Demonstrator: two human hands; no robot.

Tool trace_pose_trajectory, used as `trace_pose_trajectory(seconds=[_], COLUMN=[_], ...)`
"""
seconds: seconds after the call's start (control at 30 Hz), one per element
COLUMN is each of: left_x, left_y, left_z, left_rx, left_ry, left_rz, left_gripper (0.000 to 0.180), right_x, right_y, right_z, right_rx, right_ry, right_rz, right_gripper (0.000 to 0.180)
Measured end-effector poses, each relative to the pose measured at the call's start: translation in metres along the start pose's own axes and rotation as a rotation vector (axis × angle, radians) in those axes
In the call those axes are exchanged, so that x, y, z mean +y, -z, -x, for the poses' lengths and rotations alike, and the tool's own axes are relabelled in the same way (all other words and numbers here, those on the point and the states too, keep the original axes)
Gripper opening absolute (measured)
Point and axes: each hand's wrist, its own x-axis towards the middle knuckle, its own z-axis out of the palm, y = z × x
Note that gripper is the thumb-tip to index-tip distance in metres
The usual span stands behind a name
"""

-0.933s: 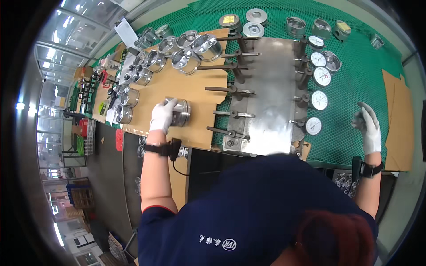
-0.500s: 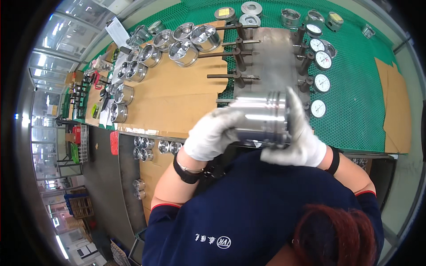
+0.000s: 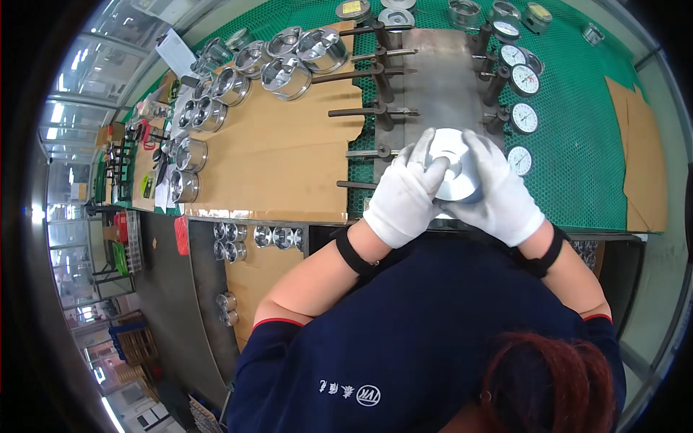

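A metal piston (image 3: 465, 182) is gripped between my two white-gloved hands, its round, flat crown facing up. My left hand (image 3: 404, 196) wraps its left side, with fingers reaching onto the crown. Around the right side curls my right hand (image 3: 507, 193), fingers at the rim. The piston is over the near end of a grey steel plate (image 3: 447, 79); whether it touches the plate is hidden. Dial gauges (image 3: 525, 79) on posts line the plate's right side. Posts with horizontal rods (image 3: 381, 83) stand along its left.
Several pistons (image 3: 286, 76) stand on a brown cardboard sheet (image 3: 274, 159) to the left. A green mat (image 3: 577, 144) covers the bench, with more pistons (image 3: 463, 13) at the back. Folded cardboard (image 3: 635, 159) lies at the right. More pistons (image 3: 278, 237) sit on a lower shelf.
The piston has turned from lying sideways to showing its crown upward. My left hand has moved right and up, and both hands have closed in around the piston.
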Motion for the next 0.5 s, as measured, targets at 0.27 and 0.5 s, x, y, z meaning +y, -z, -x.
trace_pose_trajectory(seconds=[0.27,0.5], left_x=[-0.014,-0.019], left_y=[-0.026,-0.027], left_z=[-0.017,-0.024], left_rx=[0.212,0.168], left_ry=[-0.107,-0.072], left_rz=[0.047,0.129], left_gripper=[0.056,0.052], right_x=[0.025,0.026], right_y=[-0.008,-0.009], right_z=[0.043,0.044], right_rx=[-0.340,-0.304], right_ry=[-0.939,-0.938], right_rz=[-0.905,-0.943], right_gripper=[0.097,0.096])
